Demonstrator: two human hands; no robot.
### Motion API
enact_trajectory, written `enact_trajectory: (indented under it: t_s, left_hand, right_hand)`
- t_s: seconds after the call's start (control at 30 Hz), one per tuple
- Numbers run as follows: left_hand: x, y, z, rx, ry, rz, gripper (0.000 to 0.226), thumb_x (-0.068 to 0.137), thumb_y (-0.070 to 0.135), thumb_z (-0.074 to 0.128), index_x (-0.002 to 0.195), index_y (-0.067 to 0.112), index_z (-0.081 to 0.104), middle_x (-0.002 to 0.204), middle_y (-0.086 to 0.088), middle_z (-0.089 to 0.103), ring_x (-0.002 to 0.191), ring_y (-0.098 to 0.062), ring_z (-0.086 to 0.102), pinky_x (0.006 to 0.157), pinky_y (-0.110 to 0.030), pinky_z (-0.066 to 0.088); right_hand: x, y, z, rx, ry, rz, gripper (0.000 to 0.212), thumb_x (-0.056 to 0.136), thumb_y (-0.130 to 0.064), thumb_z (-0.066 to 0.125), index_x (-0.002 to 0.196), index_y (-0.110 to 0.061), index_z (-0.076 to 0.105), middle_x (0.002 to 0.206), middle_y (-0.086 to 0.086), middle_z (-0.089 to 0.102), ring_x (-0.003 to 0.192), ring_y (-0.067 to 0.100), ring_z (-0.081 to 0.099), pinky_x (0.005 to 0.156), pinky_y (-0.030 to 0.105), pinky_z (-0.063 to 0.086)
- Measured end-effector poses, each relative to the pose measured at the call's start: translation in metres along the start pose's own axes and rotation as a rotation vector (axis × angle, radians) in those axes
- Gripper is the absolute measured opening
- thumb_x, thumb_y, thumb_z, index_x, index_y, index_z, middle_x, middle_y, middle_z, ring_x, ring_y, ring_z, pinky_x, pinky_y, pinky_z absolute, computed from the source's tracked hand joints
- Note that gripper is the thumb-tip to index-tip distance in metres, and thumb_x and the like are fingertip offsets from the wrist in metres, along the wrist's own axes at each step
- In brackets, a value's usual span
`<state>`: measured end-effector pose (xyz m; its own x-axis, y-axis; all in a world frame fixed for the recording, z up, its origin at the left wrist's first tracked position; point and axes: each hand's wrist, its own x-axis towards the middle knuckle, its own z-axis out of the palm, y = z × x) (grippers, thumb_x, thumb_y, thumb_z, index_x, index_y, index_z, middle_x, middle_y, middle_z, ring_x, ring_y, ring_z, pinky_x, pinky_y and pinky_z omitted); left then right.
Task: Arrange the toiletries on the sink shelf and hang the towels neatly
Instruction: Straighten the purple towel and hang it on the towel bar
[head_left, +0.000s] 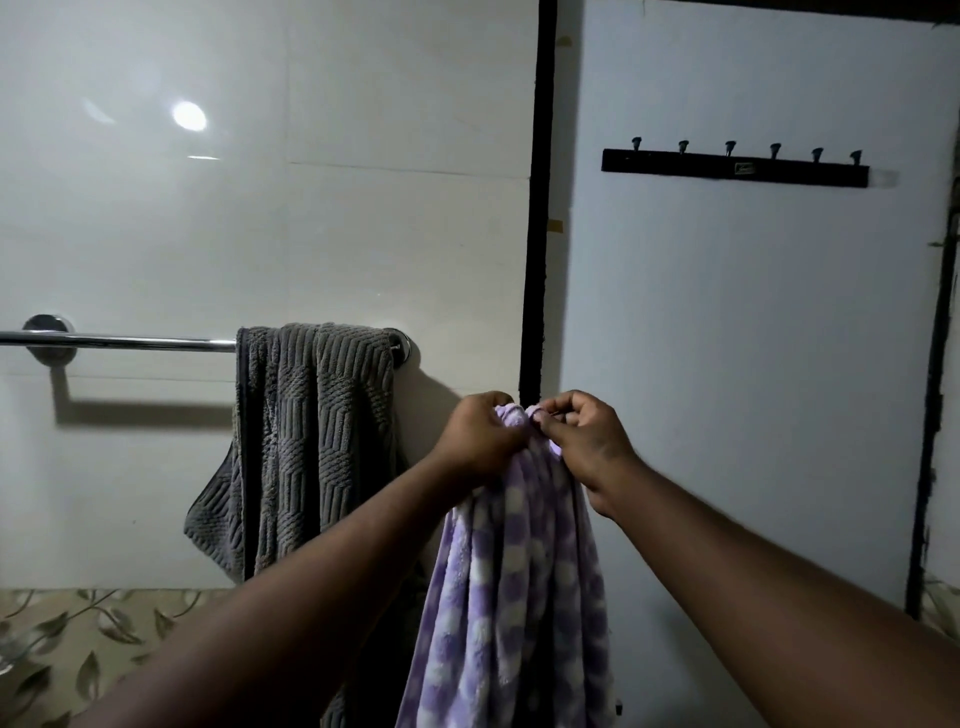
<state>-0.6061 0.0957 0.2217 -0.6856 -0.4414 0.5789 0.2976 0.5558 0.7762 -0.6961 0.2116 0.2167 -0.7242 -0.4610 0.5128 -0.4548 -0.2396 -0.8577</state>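
Note:
A purple and white checked towel (514, 597) hangs bunched from both my hands in front of the door frame. My left hand (480, 439) and my right hand (584, 441) pinch its top edge close together, fingers closed on the fabric. A grey ribbed towel (311, 447) is draped unevenly over the right end of a chrome towel bar (119, 341) on the white tiled wall, one corner sagging lower left. My hands are to the right of and slightly below the bar's right mount.
A black hook rail (735, 167) with several pegs is fixed high on the pale door at the right. A dark door frame (537, 208) runs vertically between wall and door. Leaf-patterned tiles (78, 639) line the lower left.

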Motion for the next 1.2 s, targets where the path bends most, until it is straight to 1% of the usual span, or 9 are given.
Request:
enact_trajectory:
  t_s: [0.2, 0.33, 0.43, 0.57, 0.67, 0.87, 0.93, 1.07, 1.2]
  left_hand:
    - [0.006, 0.010, -0.003, -0.021, 0.198, -0.024, 0.020, 0.080, -0.001, 0.062, 0.077, 0.015, 0.050, 0.070, 0.006, 0.049, 0.063, -0.009, 0.042, 0.052, -0.019, 0.037]
    - [0.012, 0.007, -0.015, -0.061, 0.253, -0.019, 0.007, 0.075, 0.018, 0.054, 0.074, 0.014, 0.060, 0.071, -0.001, 0.060, 0.071, -0.018, 0.054, 0.069, -0.031, 0.044]
    - [0.005, 0.005, -0.014, -0.061, 0.058, -0.051, 0.022, 0.079, 0.026, 0.065, 0.066, 0.010, 0.058, 0.063, -0.004, 0.054, 0.063, -0.017, 0.047, 0.061, -0.029, 0.039]
    - [-0.004, 0.005, -0.007, -0.008, -0.245, -0.064, 0.041, 0.081, 0.037, 0.084, 0.076, 0.013, 0.051, 0.071, -0.006, 0.034, 0.065, -0.015, 0.029, 0.051, -0.025, 0.022]
    - [0.004, 0.008, -0.018, 0.000, -0.161, -0.040, 0.027, 0.082, 0.025, 0.084, 0.080, 0.012, 0.060, 0.073, -0.007, 0.042, 0.070, -0.017, 0.035, 0.053, -0.027, 0.027]
    - [0.005, 0.005, -0.020, -0.057, 0.024, -0.054, 0.035, 0.071, 0.028, 0.077, 0.056, 0.021, 0.047, 0.061, -0.001, 0.050, 0.063, -0.014, 0.043, 0.062, -0.030, 0.034]
    - [0.003, 0.001, -0.020, -0.031, 0.065, -0.073, 0.029, 0.070, 0.021, 0.076, 0.057, 0.020, 0.050, 0.059, 0.001, 0.052, 0.060, -0.014, 0.044, 0.061, -0.029, 0.037]
    - [-0.001, -0.004, -0.017, -0.080, 0.011, -0.079, 0.011, 0.068, 0.012, 0.071, 0.065, 0.013, 0.061, 0.084, -0.002, 0.077, 0.074, -0.017, 0.064, 0.071, -0.032, 0.053]
    - [-0.006, 0.001, -0.009, -0.098, -0.024, 0.006, 0.028, 0.084, 0.018, 0.082, 0.076, 0.009, 0.057, 0.068, -0.006, 0.054, 0.061, -0.013, 0.048, 0.057, -0.026, 0.041]
  right_hand:
    - [-0.010, 0.003, -0.005, -0.004, -0.212, 0.175, 0.031, 0.090, -0.043, 0.070, 0.099, -0.014, 0.063, 0.086, 0.010, 0.071, 0.076, 0.017, 0.058, 0.073, 0.032, 0.049]
    - [-0.025, 0.010, -0.017, 0.008, -0.379, 0.260, 0.023, 0.097, -0.029, 0.065, 0.110, -0.010, 0.068, 0.102, 0.008, 0.077, 0.087, 0.017, 0.070, 0.079, 0.033, 0.057]
    - [-0.022, 0.005, -0.016, -0.121, -0.234, 0.153, 0.013, 0.100, -0.022, 0.061, 0.095, -0.013, 0.068, 0.088, 0.003, 0.074, 0.075, 0.014, 0.065, 0.065, 0.026, 0.053]
    - [-0.011, -0.003, -0.008, -0.199, -0.102, -0.024, 0.009, 0.098, -0.017, 0.059, 0.095, -0.012, 0.065, 0.091, 0.008, 0.073, 0.080, 0.016, 0.062, 0.072, 0.029, 0.050]
    - [-0.011, 0.002, -0.018, -0.472, -0.166, -0.167, 0.011, 0.097, -0.035, 0.060, 0.095, -0.024, 0.060, 0.090, 0.003, 0.071, 0.077, 0.016, 0.061, 0.069, 0.033, 0.050]
    - [-0.018, 0.025, -0.025, -0.903, -0.031, -0.234, 0.003, 0.094, -0.024, 0.057, 0.092, -0.025, 0.055, 0.092, -0.002, 0.068, 0.081, 0.027, 0.062, 0.069, 0.038, 0.054]
    - [-0.015, 0.026, -0.023, -0.810, 0.061, -0.173, 0.008, 0.093, -0.024, 0.058, 0.086, -0.021, 0.058, 0.084, -0.002, 0.068, 0.077, 0.024, 0.061, 0.068, 0.036, 0.050]
    - [-0.012, 0.013, -0.002, -0.158, -0.030, 0.072, 0.008, 0.091, -0.016, 0.065, 0.084, -0.017, 0.068, 0.090, 0.006, 0.075, 0.081, 0.020, 0.064, 0.074, 0.037, 0.053]
    - [-0.008, 0.005, 0.007, -0.041, -0.014, 0.057, 0.012, 0.095, -0.007, 0.058, 0.091, -0.016, 0.064, 0.100, 0.016, 0.074, 0.090, 0.027, 0.070, 0.085, 0.042, 0.057]
